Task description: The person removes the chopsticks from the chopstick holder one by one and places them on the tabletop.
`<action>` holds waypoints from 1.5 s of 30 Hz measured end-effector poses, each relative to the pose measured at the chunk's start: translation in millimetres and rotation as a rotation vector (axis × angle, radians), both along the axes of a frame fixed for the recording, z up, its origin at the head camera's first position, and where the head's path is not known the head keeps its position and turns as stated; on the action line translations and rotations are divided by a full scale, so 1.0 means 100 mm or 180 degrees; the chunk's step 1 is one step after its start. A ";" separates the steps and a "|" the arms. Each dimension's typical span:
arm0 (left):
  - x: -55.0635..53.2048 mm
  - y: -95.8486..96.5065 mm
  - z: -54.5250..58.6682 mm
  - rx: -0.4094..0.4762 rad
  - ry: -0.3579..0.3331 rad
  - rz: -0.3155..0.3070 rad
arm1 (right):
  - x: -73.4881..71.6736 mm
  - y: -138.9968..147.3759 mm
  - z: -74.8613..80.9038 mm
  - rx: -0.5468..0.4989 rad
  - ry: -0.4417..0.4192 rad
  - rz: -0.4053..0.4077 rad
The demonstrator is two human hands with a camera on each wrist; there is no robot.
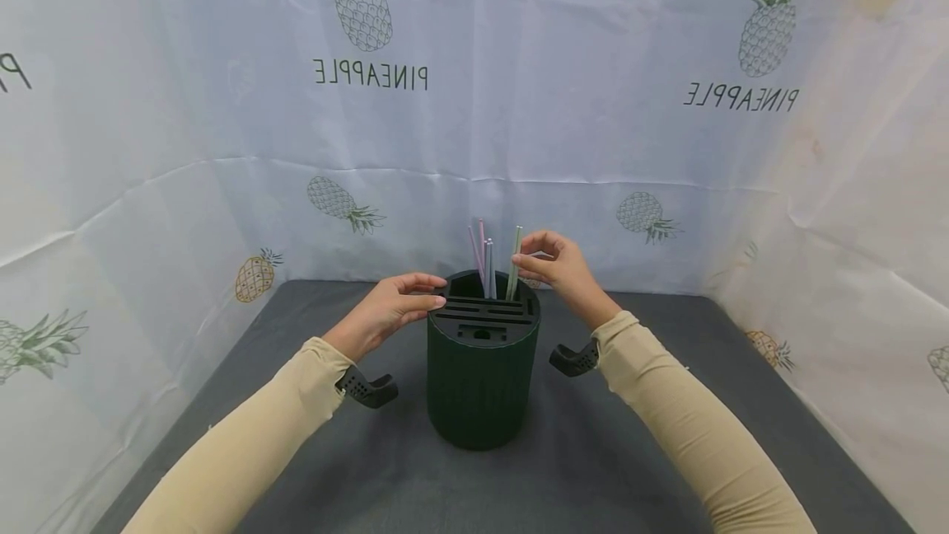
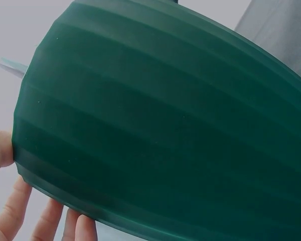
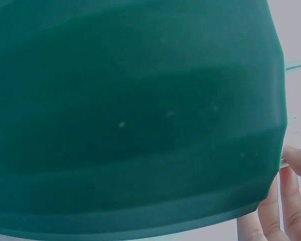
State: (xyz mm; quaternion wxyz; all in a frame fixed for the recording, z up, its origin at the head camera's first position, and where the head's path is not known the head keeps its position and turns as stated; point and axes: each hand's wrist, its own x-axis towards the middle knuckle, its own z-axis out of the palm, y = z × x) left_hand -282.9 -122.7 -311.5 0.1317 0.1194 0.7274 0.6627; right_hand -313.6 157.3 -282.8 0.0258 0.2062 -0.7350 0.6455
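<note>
A dark green, ribbed knife holder (image 1: 482, 390) with a black slotted top (image 1: 485, 311) stands upright in the head view. My left hand (image 1: 389, 307) grips its left rim, thumb at the top edge and fingers against the side wall (image 2: 140, 110). Thin pink and purple straws (image 1: 482, 258) lean in the rear opening. Beside them, pale green straws (image 1: 514, 266) rise from the same opening, and my right hand (image 1: 559, 266) pinches them near their upper part between thumb and finger. In the right wrist view the holder's wall (image 3: 140, 115) covers much of the scene, with the fingers (image 3: 291, 201) past its edge.
The holder stands on a dark grey tabletop (image 1: 356, 468). White curtains with pineapple prints (image 1: 519, 122) enclose the back and both sides. A black wrist mount (image 1: 368, 390) hangs under the left sleeve, and another (image 1: 574, 359) under the right.
</note>
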 end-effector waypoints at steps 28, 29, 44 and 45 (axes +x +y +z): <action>0.01 0.00 0.01 0.0015 0.0051 -0.0030 | 0.25 0.85 1.16 -0.2143 0.0461 -0.0471; 0.01 -0.01 0.01 0.0014 0.0048 -0.0029 | 0.23 0.90 1.06 -0.2038 0.0375 -0.0513; 0.02 -0.01 -0.01 0.0040 0.0057 -0.0039 | -0.07 0.93 -0.93 0.0117 -0.0792 -0.1046; 0.02 0.00 -0.02 0.0038 0.0053 -0.0044 | -0.09 0.90 -1.02 0.0142 -0.0844 -0.1058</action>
